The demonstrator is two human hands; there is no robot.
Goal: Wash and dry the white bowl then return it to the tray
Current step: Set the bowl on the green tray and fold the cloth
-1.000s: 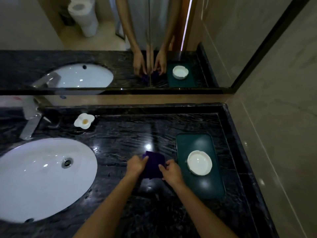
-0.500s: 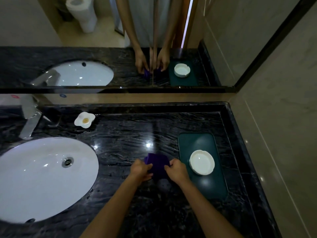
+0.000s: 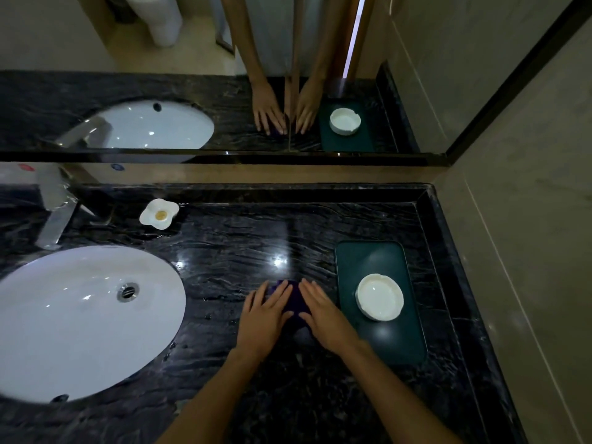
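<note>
Flattening since before, both hands (image 3: pixel 290 312) press purple cloth (image 3: pixel 294 302).

Left hand (image 3: pixel 263 318): flat, fingers spread, palm down on the purple cloth (image 3: pixel 294 302).
Right hand (image 3: pixel 323 315): flat beside the left, also pressing on the cloth.
Purple cloth: folded small, lying on the black marble counter (image 3: pixel 240 251), mostly hidden under both hands.
White bowl (image 3: pixel 379 297): upright on the dark green tray (image 3: pixel 368 257), right of the hands.
Sink (image 3: pixel 73 318): white oval basin, left.
Faucet (image 3: pixel 54 209): chrome, behind the sink.
Flower-shaped dish (image 3: pixel 159 213): white, near the faucet.
Mirror (image 3: pixel 192 91): reflects hands, bowl, tray.
</note>
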